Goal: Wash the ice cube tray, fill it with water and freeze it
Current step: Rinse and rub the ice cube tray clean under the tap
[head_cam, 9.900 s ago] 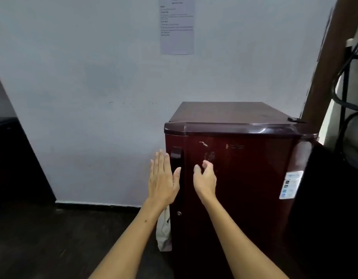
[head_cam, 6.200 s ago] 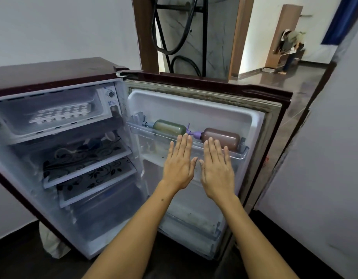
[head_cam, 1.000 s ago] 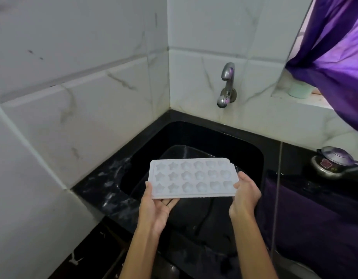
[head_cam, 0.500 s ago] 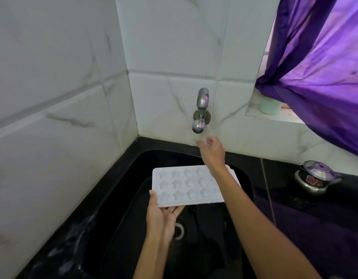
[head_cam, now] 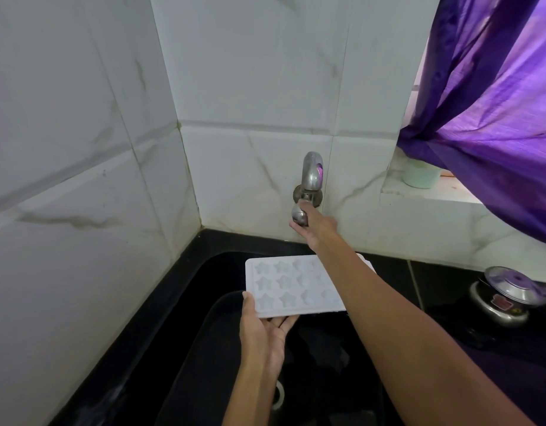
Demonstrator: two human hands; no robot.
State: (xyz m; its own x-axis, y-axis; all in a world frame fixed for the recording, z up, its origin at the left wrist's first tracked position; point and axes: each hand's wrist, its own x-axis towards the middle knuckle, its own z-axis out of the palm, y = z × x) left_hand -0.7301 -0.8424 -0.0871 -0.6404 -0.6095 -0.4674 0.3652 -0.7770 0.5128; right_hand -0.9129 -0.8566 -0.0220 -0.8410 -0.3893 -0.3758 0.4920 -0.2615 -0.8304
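Note:
A white ice cube tray (head_cam: 284, 287) with star-shaped cells hangs level over the black sink (head_cam: 204, 327). My left hand (head_cam: 262, 330) holds the tray from below at its near left corner, thumb on the rim. My right hand (head_cam: 314, 226) reaches over the tray to the metal tap (head_cam: 310, 179) on the tiled wall and grips its lower knob. My right forearm hides the tray's right part. No water runs from the tap.
White marble tiles form the corner behind the sink. A purple curtain (head_cam: 493, 118) hangs at the right over a ledge with a pale green cup (head_cam: 420, 175). A steel lidded pot (head_cam: 508, 299) stands on the black counter at the right.
My right hand let go of the tray's right end and rose to the tap, now gripping its knob. The left hand alone carries the tray, which sits closer under the tap.

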